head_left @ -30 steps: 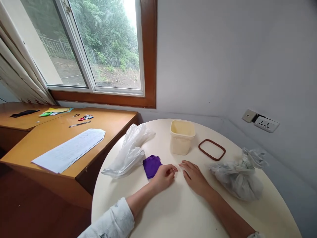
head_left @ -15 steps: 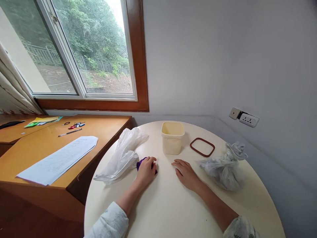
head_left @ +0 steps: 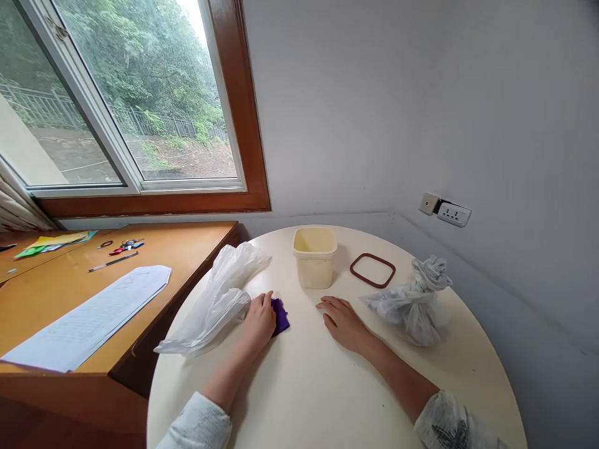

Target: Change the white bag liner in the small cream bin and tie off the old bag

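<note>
My left hand (head_left: pixel 261 317) rests on the table at the left end of a small folded purple cloth (head_left: pixel 281 316), its fingers loosely bent and somewhat apart. The hand covers the cloth's left part. A crumpled white plastic bag (head_left: pixel 224 299) lies just left of this hand, its edge reaching the knuckles. My right hand (head_left: pixel 345 321) lies palm down on the bare tabletop, fingers stretched out and holding nothing. Beyond both hands stands a cream plastic tub (head_left: pixel 315 271) without a lid on it. To its right lies a brown rounded-rectangular ring (head_left: pixel 352 270).
A knotted, filled plastic bag (head_left: pixel 418 312) sits right of my right hand on the round white table (head_left: pixel 322 399). Left of it, a wooden desk (head_left: pixel 196 249) holds paper sheets (head_left: pixel 93 318), a pen (head_left: pixel 112 262) and keys (head_left: pixel 126 247). Walls and a window stand behind.
The view has turned slightly to the right. My left hand has slid left off the top of the purple cloth, uncovering its right part. My right hand stays about where it was.
</note>
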`<action>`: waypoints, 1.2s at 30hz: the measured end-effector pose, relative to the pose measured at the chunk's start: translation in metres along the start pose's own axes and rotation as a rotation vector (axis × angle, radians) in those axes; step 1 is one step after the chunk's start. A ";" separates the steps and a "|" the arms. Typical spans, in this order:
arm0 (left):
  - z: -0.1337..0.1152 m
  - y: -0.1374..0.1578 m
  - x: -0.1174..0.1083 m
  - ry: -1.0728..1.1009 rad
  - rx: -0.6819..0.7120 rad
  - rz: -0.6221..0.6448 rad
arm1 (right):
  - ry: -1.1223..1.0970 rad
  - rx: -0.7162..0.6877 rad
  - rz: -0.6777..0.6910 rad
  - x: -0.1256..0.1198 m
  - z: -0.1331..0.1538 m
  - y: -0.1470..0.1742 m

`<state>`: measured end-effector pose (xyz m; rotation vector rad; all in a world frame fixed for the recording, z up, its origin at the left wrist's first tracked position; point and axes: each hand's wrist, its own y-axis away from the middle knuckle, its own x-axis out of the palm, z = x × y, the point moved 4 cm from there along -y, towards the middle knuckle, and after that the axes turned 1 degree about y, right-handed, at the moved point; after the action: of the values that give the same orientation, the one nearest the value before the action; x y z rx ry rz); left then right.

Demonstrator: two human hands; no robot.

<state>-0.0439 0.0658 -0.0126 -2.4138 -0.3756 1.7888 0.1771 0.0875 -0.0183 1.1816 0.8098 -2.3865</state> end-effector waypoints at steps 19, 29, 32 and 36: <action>-0.029 0.006 -0.003 0.976 -0.143 0.192 | -0.017 -0.344 -0.010 -0.006 0.051 0.004; -0.042 0.019 0.014 1.732 -0.511 0.595 | -0.086 -0.281 -0.033 0.012 0.050 0.000; -0.042 0.017 0.016 1.763 -0.516 0.599 | -0.178 -0.239 -0.036 0.009 0.045 0.000; -0.044 0.017 0.017 1.747 -0.514 0.592 | -0.553 0.047 -0.150 0.009 0.025 -0.003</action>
<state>0.0048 0.0567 -0.0197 -3.4042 0.1553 -0.9657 0.1552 0.0736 -0.0118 0.4342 0.6721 -2.6688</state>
